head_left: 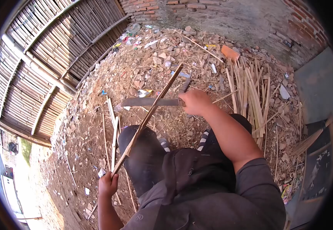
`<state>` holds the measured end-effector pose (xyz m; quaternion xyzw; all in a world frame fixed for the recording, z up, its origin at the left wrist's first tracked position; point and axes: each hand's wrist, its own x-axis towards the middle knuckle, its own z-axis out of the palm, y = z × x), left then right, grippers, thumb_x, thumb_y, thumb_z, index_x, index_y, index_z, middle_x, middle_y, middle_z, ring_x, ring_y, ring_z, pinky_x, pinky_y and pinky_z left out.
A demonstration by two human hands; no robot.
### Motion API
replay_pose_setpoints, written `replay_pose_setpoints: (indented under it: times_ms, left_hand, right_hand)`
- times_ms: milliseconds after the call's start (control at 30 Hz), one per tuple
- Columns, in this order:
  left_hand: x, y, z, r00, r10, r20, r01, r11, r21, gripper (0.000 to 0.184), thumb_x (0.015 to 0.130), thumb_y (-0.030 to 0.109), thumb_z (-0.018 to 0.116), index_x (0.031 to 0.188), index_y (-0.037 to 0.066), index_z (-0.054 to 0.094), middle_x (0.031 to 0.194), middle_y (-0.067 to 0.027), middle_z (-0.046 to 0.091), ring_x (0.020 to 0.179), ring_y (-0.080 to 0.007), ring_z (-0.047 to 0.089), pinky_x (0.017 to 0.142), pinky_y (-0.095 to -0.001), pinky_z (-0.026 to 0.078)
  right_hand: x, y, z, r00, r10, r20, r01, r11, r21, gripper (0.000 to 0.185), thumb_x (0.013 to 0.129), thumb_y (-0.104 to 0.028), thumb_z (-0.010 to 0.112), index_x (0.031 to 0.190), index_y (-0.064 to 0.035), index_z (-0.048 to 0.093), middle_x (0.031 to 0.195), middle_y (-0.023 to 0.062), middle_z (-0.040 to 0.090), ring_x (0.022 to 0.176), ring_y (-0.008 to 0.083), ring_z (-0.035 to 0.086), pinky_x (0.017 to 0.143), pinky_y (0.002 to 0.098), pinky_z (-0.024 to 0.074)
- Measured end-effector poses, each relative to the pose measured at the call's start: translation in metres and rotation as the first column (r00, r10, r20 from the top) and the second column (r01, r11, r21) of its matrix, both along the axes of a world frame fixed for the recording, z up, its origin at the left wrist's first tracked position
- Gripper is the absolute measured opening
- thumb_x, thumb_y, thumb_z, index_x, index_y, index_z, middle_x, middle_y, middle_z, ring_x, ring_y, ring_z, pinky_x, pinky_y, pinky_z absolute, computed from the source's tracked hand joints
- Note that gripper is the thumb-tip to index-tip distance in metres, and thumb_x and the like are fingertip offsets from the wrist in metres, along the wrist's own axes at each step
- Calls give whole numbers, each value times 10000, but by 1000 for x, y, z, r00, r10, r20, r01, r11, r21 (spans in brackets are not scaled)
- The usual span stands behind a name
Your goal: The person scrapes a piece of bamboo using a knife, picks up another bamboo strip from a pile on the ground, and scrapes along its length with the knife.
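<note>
My left hand (108,184) is closed round the lower end of a long split bamboo strip (148,116), which slants up and to the right across my left knee. In my right hand (195,102) is the handle of a machete (143,102), its broad, dark blade pointing left. The blade crosses the strip in its upper part; whether it cuts into the strip or only touches it, I cannot tell. The far end of the strip rises free beyond the blade. Both of my knees are bent, with striped footwear showing between them.
Many split bamboo strips (251,97) lie piled on the right, beside my right knee. More strips (114,143) lie at my left. Rubble and litter cover the ground, with an orange brick (230,53) near the brick wall (228,19). A bamboo fence (55,50) stands at the left.
</note>
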<state>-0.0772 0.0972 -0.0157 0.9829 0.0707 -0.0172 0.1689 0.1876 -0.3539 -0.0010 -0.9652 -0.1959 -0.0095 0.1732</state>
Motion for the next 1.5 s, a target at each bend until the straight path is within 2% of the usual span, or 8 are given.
replay_pose_setpoints:
  times_ms: [67, 333, 467, 700, 933, 1167, 1367, 1500]
  left_hand:
    - [-1, 2, -1, 1000, -10, 21, 10, 1000, 0, 288, 955, 277, 634, 845, 12, 603, 726, -251, 621, 742, -490, 619, 668, -561, 460]
    - [-26, 46, -27, 993, -43, 107, 32, 995, 99, 277, 945, 266, 660, 792, 50, 578, 682, -215, 609, 677, -471, 616, 603, -544, 468]
    - [-33, 46, -40, 997, 15, 80, -19, 999, 50, 276, 956, 263, 655, 806, 46, 575, 683, -200, 613, 677, -460, 619, 605, -549, 464]
    - [-18, 4, -27, 987, 73, 145, -81, 995, 55, 251, 964, 277, 641, 842, 66, 582, 700, -176, 620, 693, -439, 627, 618, -538, 470]
    - [-8, -15, -29, 969, 48, 243, -71, 994, 86, 235, 992, 235, 587, 1109, 32, 581, 954, -240, 643, 892, -469, 619, 747, -537, 488]
    - [6, -33, -20, 956, -7, 295, -18, 997, 81, 263, 929, 249, 717, 1020, 25, 614, 891, -198, 672, 788, -439, 664, 674, -514, 523]
    - [25, -53, -15, 971, -18, 237, 11, 999, 34, 287, 947, 294, 694, 1022, 25, 626, 846, -202, 678, 773, -442, 667, 665, -519, 523]
    - [26, -48, -25, 951, -59, 302, 51, 998, 34, 271, 959, 279, 676, 1021, 20, 630, 844, -208, 674, 755, -440, 666, 650, -518, 522]
  right_hand:
    - [0, 2, -4, 992, 101, 78, -100, 995, -17, 241, 784, -190, 698, 1017, -139, 674, 825, 144, 691, 868, 364, 708, 758, 527, 549]
    - [50, -70, -40, 827, -551, -112, 559, 789, 254, 264, 812, -214, 679, 1040, -79, 678, 956, 197, 711, 977, 387, 699, 835, 513, 540]
    - [56, -83, -53, 734, -434, -523, 679, 491, 545, 209, 806, -191, 733, 872, -21, 631, 763, 96, 657, 630, 227, 646, 554, 395, 505]
    - [62, -82, -58, 694, -370, -618, 682, 60, 729, 147, 831, -125, 720, 842, -88, 578, 681, 6, 551, 540, 119, 531, 480, 319, 428]
    - [52, -66, -46, 826, -455, -332, 538, 460, 707, 213, 833, -176, 740, 943, -35, 625, 769, 50, 616, 626, 183, 596, 579, 351, 469]
    - [18, -16, -20, 997, -57, -44, 69, 925, 373, 313, 790, -240, 732, 1056, -76, 709, 873, 177, 715, 837, 385, 697, 736, 482, 540]
    - [-9, 33, -19, 968, 252, 13, -252, 962, 109, 297, 749, -258, 764, 1009, -127, 702, 767, 137, 687, 777, 388, 691, 698, 517, 531]
    - [2, 20, -29, 990, 138, 3, -136, 972, 191, 299, 747, -264, 753, 1010, -131, 704, 776, 155, 684, 793, 386, 693, 715, 514, 540]
